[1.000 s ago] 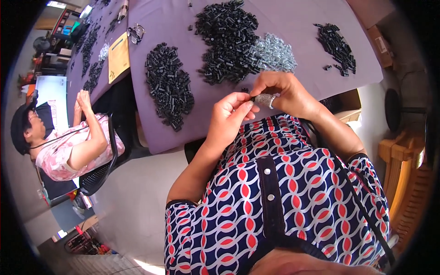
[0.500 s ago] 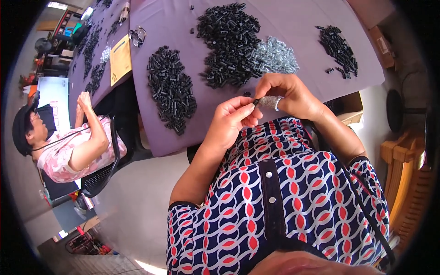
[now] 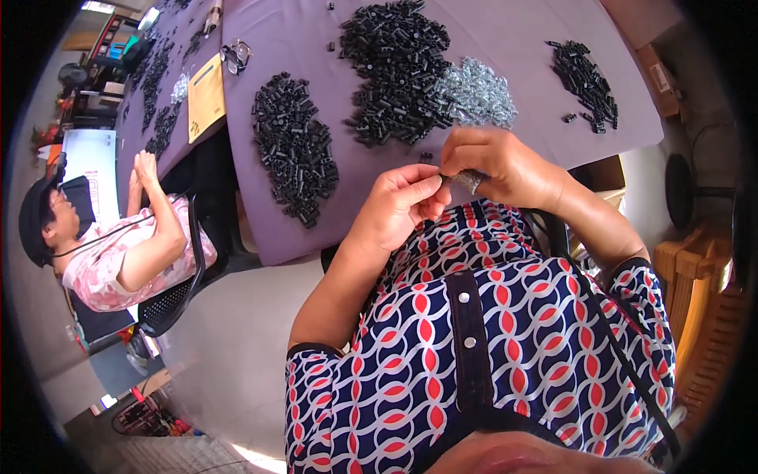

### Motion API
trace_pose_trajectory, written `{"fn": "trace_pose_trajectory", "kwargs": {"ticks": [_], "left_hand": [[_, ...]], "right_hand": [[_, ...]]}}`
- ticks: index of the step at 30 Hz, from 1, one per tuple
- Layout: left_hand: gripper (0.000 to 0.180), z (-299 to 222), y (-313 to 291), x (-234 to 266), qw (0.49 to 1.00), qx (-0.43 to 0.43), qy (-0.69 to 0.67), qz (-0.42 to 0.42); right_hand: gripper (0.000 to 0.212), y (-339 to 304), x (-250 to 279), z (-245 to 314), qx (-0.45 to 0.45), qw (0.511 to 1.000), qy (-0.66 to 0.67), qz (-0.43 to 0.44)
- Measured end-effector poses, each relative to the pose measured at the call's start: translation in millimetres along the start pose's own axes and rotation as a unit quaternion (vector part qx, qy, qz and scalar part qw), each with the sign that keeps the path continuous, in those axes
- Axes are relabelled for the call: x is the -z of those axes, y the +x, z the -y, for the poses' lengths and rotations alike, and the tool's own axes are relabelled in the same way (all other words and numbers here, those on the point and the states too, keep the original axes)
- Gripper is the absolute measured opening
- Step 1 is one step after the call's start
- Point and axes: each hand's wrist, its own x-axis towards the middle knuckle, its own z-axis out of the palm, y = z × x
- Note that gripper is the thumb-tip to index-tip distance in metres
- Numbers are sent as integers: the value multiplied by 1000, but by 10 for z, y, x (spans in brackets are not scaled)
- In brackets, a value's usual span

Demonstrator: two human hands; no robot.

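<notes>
My left hand (image 3: 400, 207) pinches a small black plastic piece (image 3: 444, 179) between thumb and fingers, just beyond the table's near edge. Opposite it, the bent fingers of my right hand (image 3: 509, 166) close on the same piece, and the fingertips of both hands nearly meet. Most of the piece is hidden by the fingers. A grey, sparkly wrap (image 3: 468, 182) covers one finger of the right hand. Beyond the hands lie a large heap of short black cylindrical parts (image 3: 391, 75) and a heap of small clear, shiny pieces (image 3: 478, 93).
Another heap of black parts (image 3: 292, 150) lies at left, and a smaller one (image 3: 584, 85) at far right on the purple cloth (image 3: 545, 118). Eyeglasses (image 3: 236, 58) and a yellow envelope (image 3: 207, 99) sit back left. A co-worker (image 3: 138, 245) sits at left, hands together.
My right hand's fingers have curled further over the black piece, which shows less now. The wrapped finger has turned and looks darker. The left hand keeps its pinch.
</notes>
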Motion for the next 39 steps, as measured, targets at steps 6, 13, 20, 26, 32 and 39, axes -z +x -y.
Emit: {"fn": "trace_pose_trajectory", "kwargs": {"ticks": [6,13,20,26,32,39], "left_hand": [[18,-25,-53,1,988,119,-73,59],[17,53,-4,-41,989,133,-36,46],[16,83,17,-51,992,120,-22,31],[18,-27,-98,-212,998,46,24,-25],[16,-74,-164,-309,994,-34,99,-18],[18,-26,-152,-324,990,-29,137,2]], "right_hand": [[33,-79,34,52,109,984,-127,58],[40,-187,19,12,89,974,-166,127],[45,-229,-41,20,103,979,-170,49],[56,-300,103,132,-176,969,174,-20],[25,-342,97,24,-50,997,-49,-29],[24,-244,-18,-30,79,978,-192,28]]}}
